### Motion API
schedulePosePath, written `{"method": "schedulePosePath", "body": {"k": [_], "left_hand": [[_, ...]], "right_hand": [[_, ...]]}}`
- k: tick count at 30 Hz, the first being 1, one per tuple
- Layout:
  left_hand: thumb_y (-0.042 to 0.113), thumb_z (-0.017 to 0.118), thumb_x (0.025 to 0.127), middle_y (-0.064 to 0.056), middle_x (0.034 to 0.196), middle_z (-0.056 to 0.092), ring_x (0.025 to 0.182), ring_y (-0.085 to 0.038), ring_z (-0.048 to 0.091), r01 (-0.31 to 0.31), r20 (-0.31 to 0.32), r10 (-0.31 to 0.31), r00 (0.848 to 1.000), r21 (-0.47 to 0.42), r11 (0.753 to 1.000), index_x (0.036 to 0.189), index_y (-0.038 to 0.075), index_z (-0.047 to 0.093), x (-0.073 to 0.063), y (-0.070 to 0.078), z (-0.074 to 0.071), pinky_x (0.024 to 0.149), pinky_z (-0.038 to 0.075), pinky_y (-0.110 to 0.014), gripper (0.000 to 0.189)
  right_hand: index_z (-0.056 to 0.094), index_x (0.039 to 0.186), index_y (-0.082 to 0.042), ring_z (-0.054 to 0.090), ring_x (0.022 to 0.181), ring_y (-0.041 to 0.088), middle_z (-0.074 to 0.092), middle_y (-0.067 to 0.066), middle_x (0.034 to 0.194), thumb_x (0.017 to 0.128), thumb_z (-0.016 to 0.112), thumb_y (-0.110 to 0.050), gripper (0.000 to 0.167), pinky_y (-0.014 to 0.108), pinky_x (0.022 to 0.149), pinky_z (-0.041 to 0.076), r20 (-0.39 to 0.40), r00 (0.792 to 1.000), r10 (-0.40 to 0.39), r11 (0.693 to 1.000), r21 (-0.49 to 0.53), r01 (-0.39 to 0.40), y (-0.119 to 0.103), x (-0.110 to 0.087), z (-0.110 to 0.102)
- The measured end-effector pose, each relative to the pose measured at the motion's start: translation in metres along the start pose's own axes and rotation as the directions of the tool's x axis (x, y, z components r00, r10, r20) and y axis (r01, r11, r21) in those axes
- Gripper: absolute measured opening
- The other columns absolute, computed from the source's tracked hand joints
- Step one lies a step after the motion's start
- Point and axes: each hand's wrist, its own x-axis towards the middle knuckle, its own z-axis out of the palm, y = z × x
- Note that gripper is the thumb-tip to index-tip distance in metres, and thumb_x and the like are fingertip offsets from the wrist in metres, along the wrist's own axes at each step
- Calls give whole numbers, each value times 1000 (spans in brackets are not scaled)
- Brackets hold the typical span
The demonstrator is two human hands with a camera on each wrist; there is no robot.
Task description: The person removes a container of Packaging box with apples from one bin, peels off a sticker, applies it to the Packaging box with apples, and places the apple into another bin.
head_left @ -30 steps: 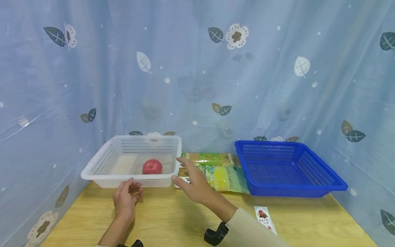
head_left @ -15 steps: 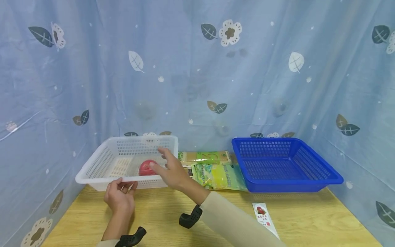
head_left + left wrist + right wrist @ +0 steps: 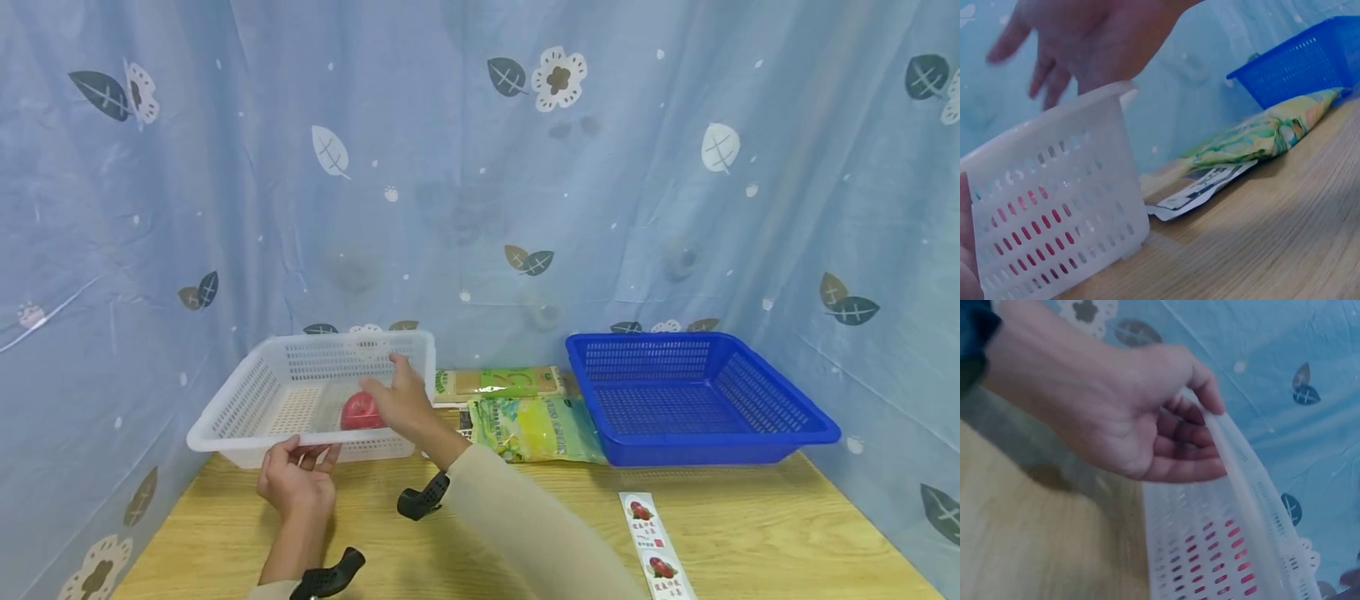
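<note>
In the head view, a white plastic basket (image 3: 247, 439) stands at the left of the table. A red apple (image 3: 361, 412) lies inside it, near the front right, beside a see-through patch like clear plastic. My left hand (image 3: 297, 482) grips the basket's front rim, the thumb on top and the fingers underneath, as the right wrist view also shows of that left hand (image 3: 1125, 419). Over the basket's right part reaches my right hand (image 3: 405, 404), fingers spread and holding nothing visible, partly covering the apple. The left wrist view shows this right hand (image 3: 1094, 37) blurred above the rim.
A blue basket (image 3: 720, 455) stands at the right. Between the baskets lie a yellow-green bag (image 3: 536, 429), a flat long packet (image 3: 495, 382) and a partly hidden printed packet (image 3: 1200, 190). A sticker strip with red fruit (image 3: 651, 537) lies in front. A curtain (image 3: 465, 208) hangs behind.
My left hand has come up to the basket's front rim and taken hold of it. From the basket's right edge, my right hand has moved left over the apple.
</note>
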Motion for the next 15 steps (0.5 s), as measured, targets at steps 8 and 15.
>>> {"method": "schedulePosePath", "body": {"k": [8, 15], "left_hand": [[1, 56, 93, -8, 61, 60, 47, -24, 62, 57, -23, -58, 998, -16, 998, 84, 3, 59, 0, 1, 2, 53, 61, -44, 10], [1, 56, 91, -8, 59, 59, 47, -25, 62, 84, -36, -86, 996, -37, 996, 80, 4, 59, 1, 3, 2, 55, 61, -44, 13]], "right_hand": [[8, 163, -6, 16, 153, 43, 17, 16, 168, 98, 57, -48, 91, 60, 122, 21, 14, 976, 217, 943, -262, -205, -4, 14, 10], [12, 161, -1, 19, 152, 45, 21, 20, 166, 96, 57, -49, 92, 59, 122, 21, 18, 961, 277, 897, -362, -252, -2, 24, 15]]}}
